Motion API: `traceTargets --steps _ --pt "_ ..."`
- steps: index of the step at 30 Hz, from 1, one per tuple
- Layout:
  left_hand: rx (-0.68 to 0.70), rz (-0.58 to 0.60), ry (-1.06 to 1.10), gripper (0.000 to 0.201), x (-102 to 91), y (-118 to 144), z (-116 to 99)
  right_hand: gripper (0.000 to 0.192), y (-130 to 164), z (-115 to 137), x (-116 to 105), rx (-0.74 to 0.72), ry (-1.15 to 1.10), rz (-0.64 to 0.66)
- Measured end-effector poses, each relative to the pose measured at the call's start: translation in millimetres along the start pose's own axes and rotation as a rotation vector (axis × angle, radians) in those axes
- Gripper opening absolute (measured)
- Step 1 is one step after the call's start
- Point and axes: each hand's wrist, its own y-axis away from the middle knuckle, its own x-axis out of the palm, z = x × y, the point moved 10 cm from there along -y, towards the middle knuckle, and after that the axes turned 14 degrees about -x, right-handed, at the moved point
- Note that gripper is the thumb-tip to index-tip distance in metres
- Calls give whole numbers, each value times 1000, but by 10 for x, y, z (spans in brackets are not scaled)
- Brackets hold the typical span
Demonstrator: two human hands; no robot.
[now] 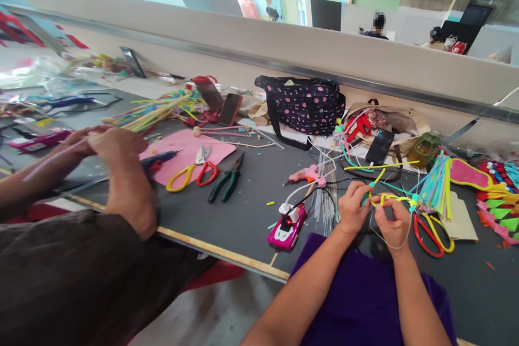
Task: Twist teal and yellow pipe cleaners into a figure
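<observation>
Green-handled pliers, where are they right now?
In the head view, the green-handled pliers lie on the dark table, left of centre, just right of the scissors and beside the pink sheet.

Table top [251,211]: matt dark grey, smooth, edged with a pale wood-look strip. Yellow strip [383,197] between the left hand [352,208] and right hand [391,221]: soft, fuzzy, bends like pipe cleaner. Scissors [432,235]: glossy red and yellow plastic handles. Pliers [227,181]: dull metal jaws, green rubbery grips. Pink sheet [182,154]: matt, foam-like. Dotted bag [302,105]: woven cloth. Toy car [286,230]: shiny pink plastic
</observation>
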Motion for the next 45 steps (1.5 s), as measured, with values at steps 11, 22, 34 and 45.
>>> traceTargets --steps 11,22,34,45 --pt "-158 161 126 14 198 10 117 9 36 -101 -159 148 12 -109" --pt "-92 105 -17 13 121 -22 131 18 239 -385 -33 459 -328 -231" --pt "-285 147 247 7 174 -90 297 29 281 -429 158 627 -416 -24" --pt "-845 478 816 30 595 137 489 30 301 -649 42 620 -293 -114"
